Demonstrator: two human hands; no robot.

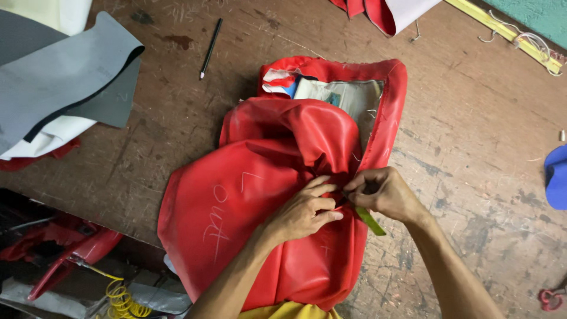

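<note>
A red vinyl cover (pixel 248 195) with chalk marks lies folded on the worn brown table (pixel 472 118), its pale inner lining (pixel 348 97) showing at the far end. My left hand (pixel 304 210) pinches a fold of the red cover near its right edge. Touching it from the right, my right hand (pixel 384 192) grips a small tool with a green handle (pixel 371 221), its tip at the same fold. The tool's working end is hidden between my fingers.
Grey and white sheet material (pixel 59 82) is piled at the far left. A black pencil (pixel 211 47) lies beyond the cover. More red and white material (pixel 384 12) sits at the far edge, a blue object (pixel 556 177) at the right, a yellow coiled hose (pixel 121 298) lower left.
</note>
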